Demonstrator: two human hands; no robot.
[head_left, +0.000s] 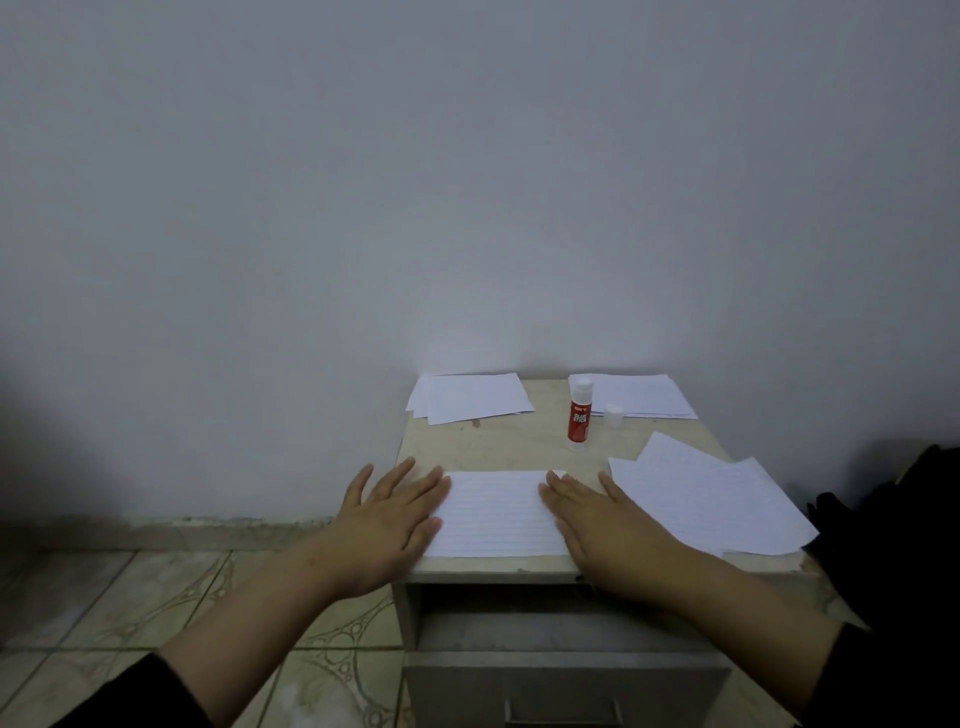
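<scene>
A lined white sheet (496, 512) lies flat at the front edge of a small wooden cabinet top (514, 447). My left hand (387, 519) lies flat with straight fingers on the sheet's left edge. On the sheet's right end my right hand (608, 530) presses down, fingers straight and spread. A red glue stick (579, 413) stands upright and uncapped behind the sheet, and its white cap (614, 415) sits just to its right.
Stacks of white paper lie at the back left (467, 397), the back right (644, 397) and the right side (711, 501) of the top. The cabinet stands against a plain wall. A drawer front (561, 686) is below, tiled floor (156, 597) to the left, dark cloth (898, 519) at the right.
</scene>
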